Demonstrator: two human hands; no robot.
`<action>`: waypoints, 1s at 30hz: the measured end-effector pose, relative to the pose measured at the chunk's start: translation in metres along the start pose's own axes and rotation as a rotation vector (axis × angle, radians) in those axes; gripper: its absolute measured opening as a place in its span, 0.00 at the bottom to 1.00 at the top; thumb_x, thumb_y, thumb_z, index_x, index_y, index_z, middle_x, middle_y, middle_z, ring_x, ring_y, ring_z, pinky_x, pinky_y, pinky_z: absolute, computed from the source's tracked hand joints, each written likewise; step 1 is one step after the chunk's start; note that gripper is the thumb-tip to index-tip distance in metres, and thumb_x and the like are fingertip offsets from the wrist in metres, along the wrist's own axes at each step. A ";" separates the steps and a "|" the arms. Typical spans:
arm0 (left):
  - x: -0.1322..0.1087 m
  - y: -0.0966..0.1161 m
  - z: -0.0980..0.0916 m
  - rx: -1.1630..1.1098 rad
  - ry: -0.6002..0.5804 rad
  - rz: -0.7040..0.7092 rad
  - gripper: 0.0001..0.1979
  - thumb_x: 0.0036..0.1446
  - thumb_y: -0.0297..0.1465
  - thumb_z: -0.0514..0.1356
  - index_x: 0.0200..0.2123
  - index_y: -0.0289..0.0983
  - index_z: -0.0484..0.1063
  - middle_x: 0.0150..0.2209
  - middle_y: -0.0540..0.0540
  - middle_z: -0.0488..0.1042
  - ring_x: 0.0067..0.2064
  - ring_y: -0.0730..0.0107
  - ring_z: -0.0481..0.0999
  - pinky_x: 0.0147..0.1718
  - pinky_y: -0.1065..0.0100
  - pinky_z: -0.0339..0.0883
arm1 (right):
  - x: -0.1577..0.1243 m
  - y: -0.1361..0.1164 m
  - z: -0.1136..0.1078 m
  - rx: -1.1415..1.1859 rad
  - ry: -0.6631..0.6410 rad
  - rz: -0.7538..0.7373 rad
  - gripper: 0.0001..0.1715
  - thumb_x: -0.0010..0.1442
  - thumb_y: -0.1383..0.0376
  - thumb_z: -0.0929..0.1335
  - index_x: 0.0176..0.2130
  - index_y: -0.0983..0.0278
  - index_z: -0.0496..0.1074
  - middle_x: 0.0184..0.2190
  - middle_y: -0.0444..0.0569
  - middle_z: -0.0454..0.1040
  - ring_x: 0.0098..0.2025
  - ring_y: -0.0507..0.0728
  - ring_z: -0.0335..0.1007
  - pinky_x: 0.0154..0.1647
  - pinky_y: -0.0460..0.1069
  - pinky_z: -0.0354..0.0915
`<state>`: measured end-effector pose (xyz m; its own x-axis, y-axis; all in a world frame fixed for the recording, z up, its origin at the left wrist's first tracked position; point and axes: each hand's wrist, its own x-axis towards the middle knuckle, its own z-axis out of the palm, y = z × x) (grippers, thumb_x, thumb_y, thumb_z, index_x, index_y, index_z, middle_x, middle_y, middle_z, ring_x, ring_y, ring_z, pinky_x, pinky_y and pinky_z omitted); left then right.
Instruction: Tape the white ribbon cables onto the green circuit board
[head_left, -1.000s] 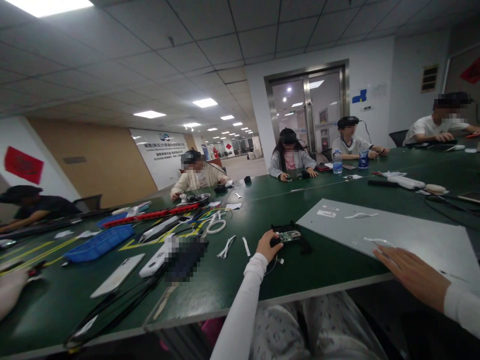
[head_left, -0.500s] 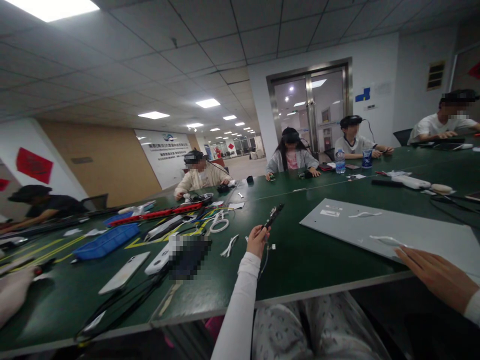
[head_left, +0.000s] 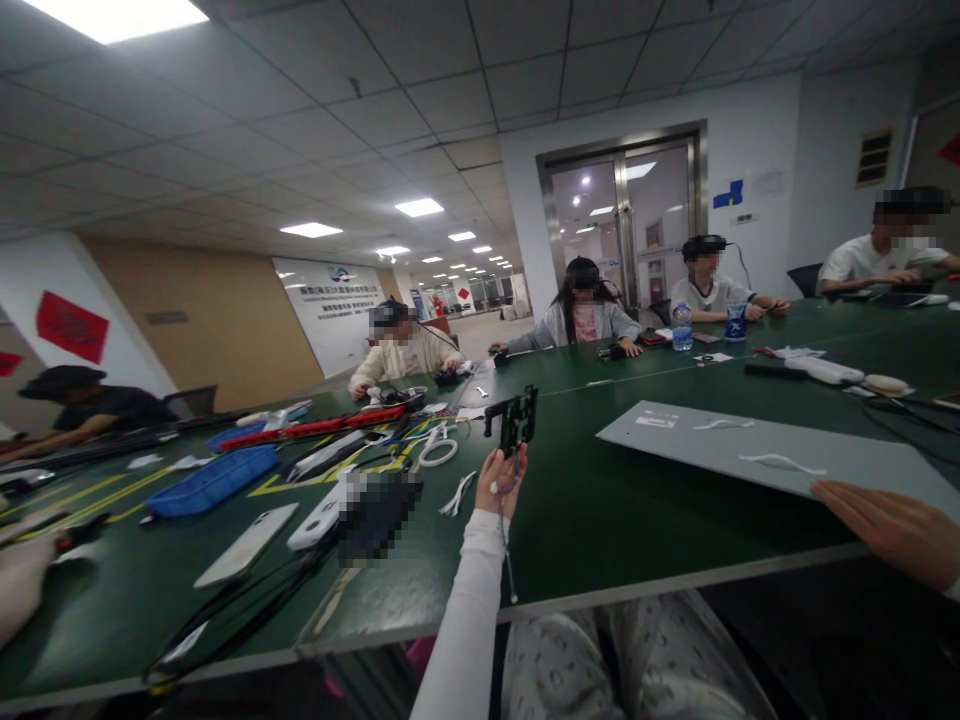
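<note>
My left hand (head_left: 504,478) is closed on a black bracket-like part (head_left: 517,420) with cut-outs, held upright above the green table. A thin grey cable (head_left: 506,550) hangs from it past my wrist, with a small light plug at its end. At the right, my right hand (head_left: 889,525) has its fingers straight along the near edge of a grey panel (head_left: 847,450). That edge is raised off the table, and my thumb is hidden. The panel carries a white label (head_left: 655,419) and white handle-like strips (head_left: 780,464).
A blue tray (head_left: 214,482), a white phone (head_left: 247,545), white cable ties (head_left: 457,493) and loose cables lie to the left. Another person's hand (head_left: 26,580) is at the far left edge. Several people sit around the table. A water bottle (head_left: 682,327) stands at the back.
My left hand has turned the black part from edge-on to broad side. My right hand has moved slightly up and right, and the panel's near edge has risen.
</note>
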<state>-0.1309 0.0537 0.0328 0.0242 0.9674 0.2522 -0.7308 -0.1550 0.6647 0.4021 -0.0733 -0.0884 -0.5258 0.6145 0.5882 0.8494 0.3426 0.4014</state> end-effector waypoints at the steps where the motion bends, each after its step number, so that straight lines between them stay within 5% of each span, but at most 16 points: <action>1: 0.000 0.004 0.001 -0.014 -0.002 -0.005 0.07 0.49 0.27 0.58 0.33 0.33 0.64 0.38 0.38 0.73 0.46 0.57 0.69 0.41 0.60 0.65 | 0.004 -0.002 -0.003 0.007 0.013 -0.012 0.27 0.51 0.73 0.57 0.51 0.59 0.59 0.48 0.48 0.65 0.47 0.58 0.63 0.44 0.55 0.63; 10: -0.009 0.044 0.025 -0.063 -0.080 0.001 0.12 0.52 0.28 0.54 0.42 0.31 0.65 0.44 0.35 0.69 0.52 0.57 0.62 0.46 0.61 0.62 | 0.048 -0.064 -0.049 0.181 0.174 -0.173 0.24 0.57 0.72 0.55 0.53 0.62 0.56 0.48 0.48 0.66 0.52 0.54 0.57 0.49 0.51 0.60; 16: -0.016 0.052 0.028 -0.045 -0.108 0.004 0.13 0.53 0.29 0.54 0.43 0.33 0.64 0.45 0.37 0.68 0.52 0.58 0.61 0.48 0.59 0.61 | 0.062 -0.091 -0.056 0.183 0.195 -0.275 0.23 0.58 0.71 0.54 0.52 0.60 0.58 0.48 0.47 0.66 0.51 0.54 0.59 0.48 0.51 0.60; 22: -0.020 0.049 0.026 0.017 -0.125 0.020 0.12 0.52 0.30 0.55 0.42 0.33 0.66 0.45 0.39 0.69 0.52 0.59 0.62 0.49 0.59 0.60 | 0.060 -0.093 -0.050 0.281 0.133 -0.228 0.24 0.57 0.70 0.55 0.53 0.53 0.57 0.46 0.44 0.67 0.50 0.53 0.61 0.49 0.52 0.61; 25: -0.020 0.045 0.028 0.002 -0.109 0.003 0.12 0.51 0.30 0.55 0.41 0.33 0.67 0.45 0.38 0.69 0.52 0.58 0.62 0.49 0.60 0.60 | 0.062 -0.087 -0.052 0.325 0.098 -0.167 0.23 0.56 0.60 0.59 0.53 0.53 0.57 0.47 0.45 0.66 0.50 0.56 0.60 0.51 0.55 0.58; 30: -0.023 0.039 0.033 -0.022 -0.065 -0.038 0.11 0.52 0.29 0.55 0.40 0.33 0.67 0.45 0.38 0.69 0.52 0.59 0.62 0.49 0.60 0.60 | 0.066 -0.076 -0.057 0.316 0.010 -0.077 0.41 0.47 0.44 0.61 0.55 0.60 0.53 0.53 0.51 0.59 0.54 0.61 0.53 0.53 0.59 0.52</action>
<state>-0.1374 0.0188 0.0764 0.0963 0.9573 0.2725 -0.7432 -0.1129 0.6595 0.3003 -0.0998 -0.0403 -0.5882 0.5713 0.5723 0.7783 0.5923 0.2086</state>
